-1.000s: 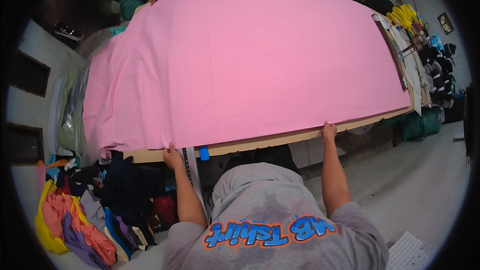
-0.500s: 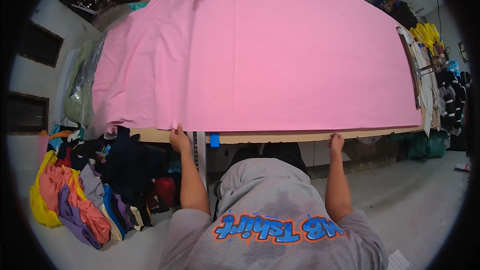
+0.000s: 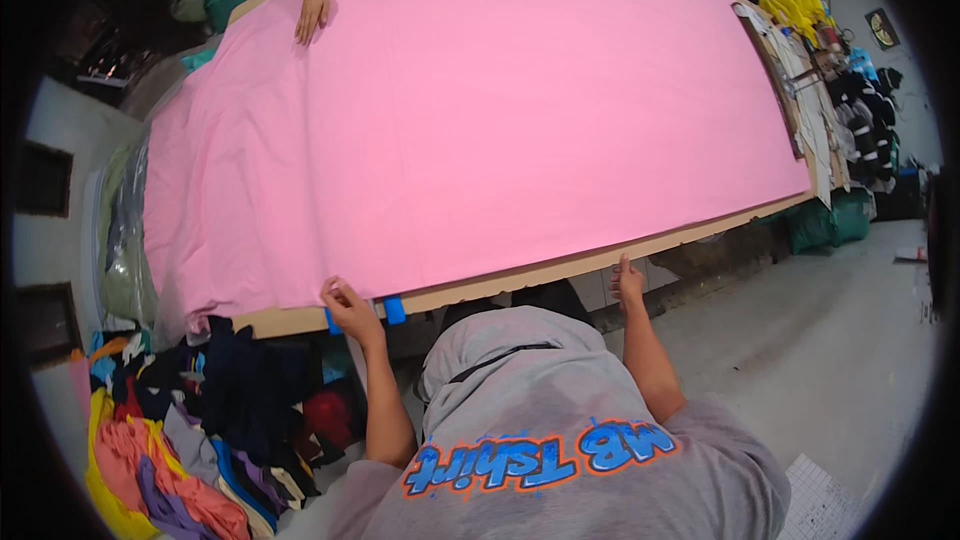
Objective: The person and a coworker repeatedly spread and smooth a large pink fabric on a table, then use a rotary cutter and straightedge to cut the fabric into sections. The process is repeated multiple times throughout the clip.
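A wide sheet of pink fabric [image 3: 540, 120] covers the table, smooth in the middle and right, with folds and creases toward the left. My left hand [image 3: 352, 315] is closed on the fabric's near edge, thumb and fingers pinching it. Blue pieces [image 3: 396, 310] sit along the table edge beside that hand. Farther right, my right hand [image 3: 628, 283] is at the board's near edge, below the fabric, with its fingers partly extended and apart; no object shows in it. Across the table a co-worker's hand [image 3: 313, 12] lies flat on the fabric's far left part.
Heaped clothes [image 3: 190, 440] in many colours lie on the floor at the left. The tan board [image 3: 520, 280] juts out beneath the fabric. At its right end lies a dark bar [image 3: 770, 80]. Yellow bundles [image 3: 797, 10] and a green sack [image 3: 830, 222] are at the right.
The view has shifted and tilted. My right hand has loosened from a fist, its fingers now more extended. The co-worker's hand reaches farther onto the fabric. My left hand still pinches the edge.
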`<state>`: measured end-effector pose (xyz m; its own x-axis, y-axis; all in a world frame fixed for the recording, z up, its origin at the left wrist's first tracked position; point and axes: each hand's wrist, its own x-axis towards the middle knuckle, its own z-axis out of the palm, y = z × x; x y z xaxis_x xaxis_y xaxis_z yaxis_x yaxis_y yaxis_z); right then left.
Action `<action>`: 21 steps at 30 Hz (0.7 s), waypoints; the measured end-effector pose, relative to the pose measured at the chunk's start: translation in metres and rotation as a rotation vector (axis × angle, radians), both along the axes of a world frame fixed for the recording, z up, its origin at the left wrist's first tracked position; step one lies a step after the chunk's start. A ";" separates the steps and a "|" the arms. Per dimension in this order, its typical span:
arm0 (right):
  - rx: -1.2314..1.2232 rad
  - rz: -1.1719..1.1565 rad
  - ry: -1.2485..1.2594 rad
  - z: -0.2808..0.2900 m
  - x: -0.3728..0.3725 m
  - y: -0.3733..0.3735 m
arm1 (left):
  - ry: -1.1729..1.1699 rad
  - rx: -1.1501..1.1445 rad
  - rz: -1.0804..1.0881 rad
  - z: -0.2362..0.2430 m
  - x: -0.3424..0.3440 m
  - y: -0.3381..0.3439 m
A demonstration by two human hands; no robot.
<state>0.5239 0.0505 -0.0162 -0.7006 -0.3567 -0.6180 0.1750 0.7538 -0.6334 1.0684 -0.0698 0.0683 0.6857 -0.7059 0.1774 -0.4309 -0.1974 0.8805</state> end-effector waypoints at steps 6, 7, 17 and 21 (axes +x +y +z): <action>0.040 0.106 0.021 0.000 -0.012 -0.006 | 0.126 0.138 -0.795 0.015 -0.117 -0.017; 0.048 0.108 0.012 0.003 -0.011 -0.007 | 0.148 0.175 -0.892 0.018 -0.134 -0.020; -0.035 -0.027 -0.031 -0.006 0.006 -0.020 | -0.255 -0.049 -1.164 0.015 -0.155 -0.056; -0.101 -0.025 -0.001 0.002 0.005 -0.011 | -0.633 0.109 -0.969 -0.013 -0.151 -0.057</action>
<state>0.5286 0.0393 -0.0141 -0.7093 -0.4000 -0.5804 0.1936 0.6812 -0.7061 0.9177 -0.1270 0.0548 -0.3397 -0.9188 0.2012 -0.7995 0.3948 0.4528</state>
